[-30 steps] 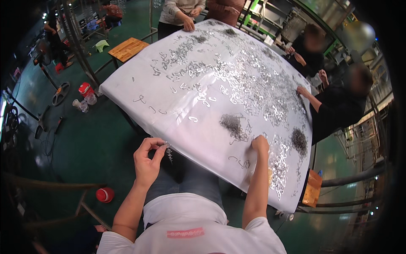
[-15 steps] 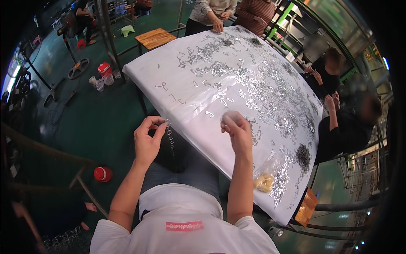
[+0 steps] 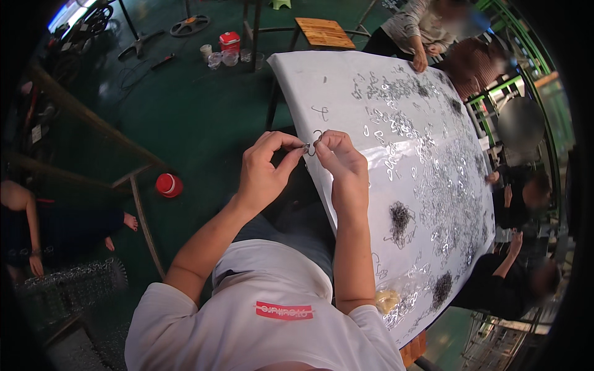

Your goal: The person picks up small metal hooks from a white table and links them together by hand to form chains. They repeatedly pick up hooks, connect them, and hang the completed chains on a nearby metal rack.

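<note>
My left hand (image 3: 265, 170) is closed in a pinch on a small metal link (image 3: 306, 148); any chain hanging from it is lost against the dark background. Fingertips nearly meet those of my right hand (image 3: 345, 166), which pinches a thin curved metal hook (image 3: 318, 132), S-shaped as far as it shows. Both hands are raised over the near left edge of the white-covered table (image 3: 296, 74). Many loose metal hooks (image 3: 396, 127) lie scattered across it. A dark heap of hooks (image 3: 401, 221) is to the right of my right forearm.
A clear bag with something yellow (image 3: 388, 301) lies by my right elbow, near another dark heap (image 3: 442, 285). Co-workers stand or sit along the far and right sides, one hand (image 3: 420, 60) on the table. A red container (image 3: 168, 185) stands on the floor near a metal frame (image 3: 143, 226).
My right hand has come left to meet my left hand, and the curved hook now shows between them. My view has turned, so the table sits further right. The earlier hanging chain no longer shows clearly.
</note>
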`<state>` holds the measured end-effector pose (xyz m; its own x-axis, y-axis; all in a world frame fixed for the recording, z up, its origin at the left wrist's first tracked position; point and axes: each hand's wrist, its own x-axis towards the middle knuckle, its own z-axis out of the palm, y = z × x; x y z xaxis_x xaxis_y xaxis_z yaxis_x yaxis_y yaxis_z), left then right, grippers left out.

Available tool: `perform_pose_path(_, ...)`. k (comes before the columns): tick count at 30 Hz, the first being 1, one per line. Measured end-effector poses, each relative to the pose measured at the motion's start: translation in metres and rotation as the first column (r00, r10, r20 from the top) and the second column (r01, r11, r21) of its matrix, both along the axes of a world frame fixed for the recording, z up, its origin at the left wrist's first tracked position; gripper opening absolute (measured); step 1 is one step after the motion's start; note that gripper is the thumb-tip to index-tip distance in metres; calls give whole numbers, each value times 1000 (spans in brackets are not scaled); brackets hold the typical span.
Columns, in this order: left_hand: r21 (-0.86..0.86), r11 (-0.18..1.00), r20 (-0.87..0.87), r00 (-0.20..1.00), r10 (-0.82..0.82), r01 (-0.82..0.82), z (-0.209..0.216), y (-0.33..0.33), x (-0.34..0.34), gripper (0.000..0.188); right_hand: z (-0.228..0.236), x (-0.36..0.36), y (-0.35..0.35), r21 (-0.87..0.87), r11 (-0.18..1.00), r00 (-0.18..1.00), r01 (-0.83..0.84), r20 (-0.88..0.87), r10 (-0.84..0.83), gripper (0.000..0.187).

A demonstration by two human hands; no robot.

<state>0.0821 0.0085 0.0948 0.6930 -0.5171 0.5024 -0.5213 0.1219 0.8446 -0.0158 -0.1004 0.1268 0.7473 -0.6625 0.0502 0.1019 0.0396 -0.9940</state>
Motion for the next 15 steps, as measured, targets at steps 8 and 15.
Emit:
perform_pose_path(8, -58, 985, 74, 983, 169, -165, 8, 6, 38, 14, 7, 62, -2, -84, 991, 990, -106, 89, 113, 7)
perform_pose_path(15, -154, 950, 105, 952, 287, -270, 33, 37, 80, 34, 28, 116, 11, -201, 927, 936, -316, 93, 340, 5)
